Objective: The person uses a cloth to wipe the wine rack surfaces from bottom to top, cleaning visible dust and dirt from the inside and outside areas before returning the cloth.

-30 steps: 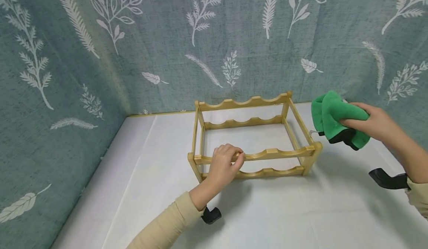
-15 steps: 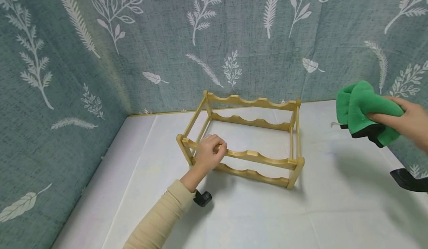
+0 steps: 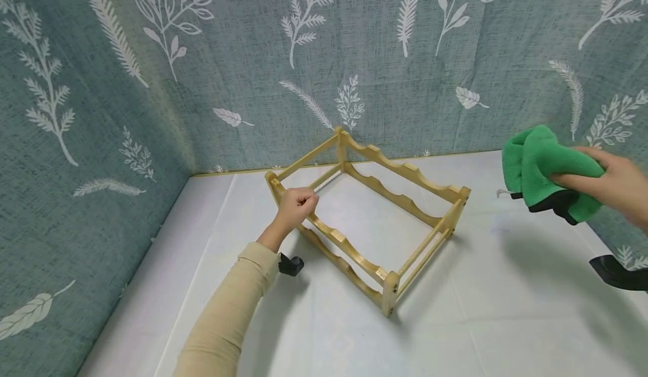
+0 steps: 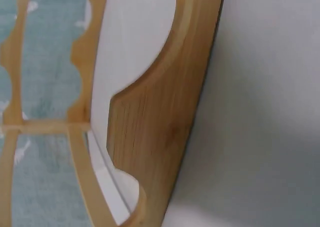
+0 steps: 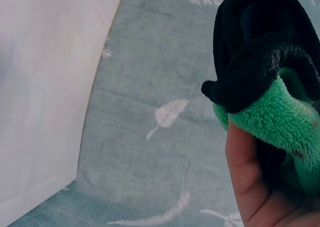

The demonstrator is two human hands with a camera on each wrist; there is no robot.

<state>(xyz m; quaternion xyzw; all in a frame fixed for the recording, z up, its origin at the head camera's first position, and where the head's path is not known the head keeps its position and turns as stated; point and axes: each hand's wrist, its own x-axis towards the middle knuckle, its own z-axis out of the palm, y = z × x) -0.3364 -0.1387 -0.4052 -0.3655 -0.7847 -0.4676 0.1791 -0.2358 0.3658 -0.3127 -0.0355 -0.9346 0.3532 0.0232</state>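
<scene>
A light wooden wine rack (image 3: pixel 354 256) with scalloped rails stands on the white table, turned at an angle. My left hand (image 3: pixel 297 205) grips its upper front rail near the left corner, fingers curled over the wood. Close up in the left wrist view is a scalloped rail (image 4: pixel 155 129); the hand itself is out of that view. Off to the right, my right hand (image 3: pixel 615 183) holds a bunched cleaning cloth (image 3: pixel 547 160), fluffy green on one side and black on the other, above the table. The right wrist view shows the thumb (image 5: pixel 242 162) pressed against this cloth (image 5: pixel 272 109).
The white-covered table (image 3: pixel 228 309) meets a grey-green leaf-patterned curtain (image 3: pixel 243 56) at the back and along the left side. Black wrist mounts (image 3: pixel 291 264) hang under both forearms.
My left hand has moved left and up, and the rack has turned, its right front corner swinging toward me. My right hand has moved right with the cloth, then stayed nearly still.
</scene>
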